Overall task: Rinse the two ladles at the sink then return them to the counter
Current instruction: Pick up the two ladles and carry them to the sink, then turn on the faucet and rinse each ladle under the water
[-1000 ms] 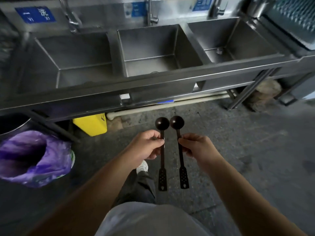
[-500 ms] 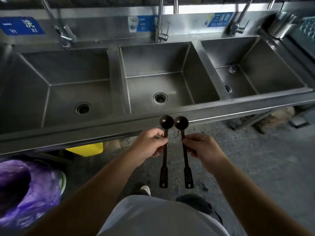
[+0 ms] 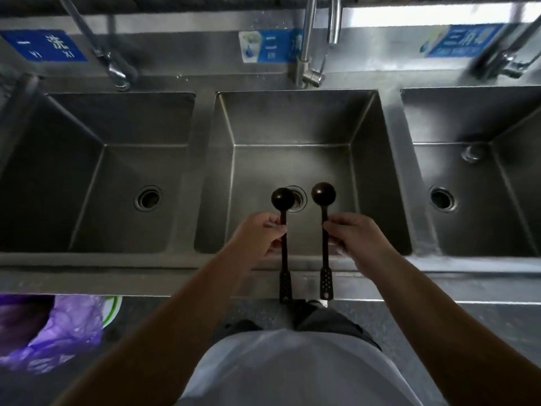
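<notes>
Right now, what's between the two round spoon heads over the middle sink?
In the head view, the left ladle and the right ladle are held apart. Between their bowls shows the middle sink floor, with its drain peeking out.

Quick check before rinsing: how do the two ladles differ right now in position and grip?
The left ladle has its bowl over the middle basin's drain; the right ladle has its bowl beside the drain, over bare basin floor. The left ladle's bowl sits slightly nearer the person than the right one's. The left hand pinches its stem; the right hand does likewise. Both are dark, round-bowled, with perforated handle ends, and held roughly parallel.
</notes>
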Available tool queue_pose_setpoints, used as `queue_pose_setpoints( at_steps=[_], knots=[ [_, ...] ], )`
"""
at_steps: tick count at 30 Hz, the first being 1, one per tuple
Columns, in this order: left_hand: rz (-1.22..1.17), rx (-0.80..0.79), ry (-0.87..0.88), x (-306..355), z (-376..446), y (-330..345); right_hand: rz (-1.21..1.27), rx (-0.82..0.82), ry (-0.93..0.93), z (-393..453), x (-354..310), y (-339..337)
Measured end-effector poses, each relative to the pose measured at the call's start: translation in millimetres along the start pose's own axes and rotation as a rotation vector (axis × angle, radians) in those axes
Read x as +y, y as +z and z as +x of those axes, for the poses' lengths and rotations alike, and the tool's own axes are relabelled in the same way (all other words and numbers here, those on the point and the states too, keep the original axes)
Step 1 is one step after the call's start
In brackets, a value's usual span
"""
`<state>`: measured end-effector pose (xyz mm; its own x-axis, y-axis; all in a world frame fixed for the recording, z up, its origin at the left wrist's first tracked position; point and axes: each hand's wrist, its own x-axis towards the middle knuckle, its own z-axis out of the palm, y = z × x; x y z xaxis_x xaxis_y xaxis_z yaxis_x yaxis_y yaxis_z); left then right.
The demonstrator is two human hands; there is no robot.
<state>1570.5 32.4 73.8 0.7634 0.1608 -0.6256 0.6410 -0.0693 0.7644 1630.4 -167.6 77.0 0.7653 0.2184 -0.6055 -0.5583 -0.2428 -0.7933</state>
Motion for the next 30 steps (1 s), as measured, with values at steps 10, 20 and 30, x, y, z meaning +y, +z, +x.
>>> queue_pose_setpoints(
  at_steps=[10,20,30],
  knots=[
    [-0.248,0.194,-0.201,10,135,7,0.007,0.004,0.185,147,-11,-24],
    [-0.005,0.176,-0.234,-85,268,3,-0.081,0.157,0.314,275,81,-13],
    [0.056,0.157,-0.3,-144,340,-3,-0.12,0.196,0.389,334,135,0]
  ],
)
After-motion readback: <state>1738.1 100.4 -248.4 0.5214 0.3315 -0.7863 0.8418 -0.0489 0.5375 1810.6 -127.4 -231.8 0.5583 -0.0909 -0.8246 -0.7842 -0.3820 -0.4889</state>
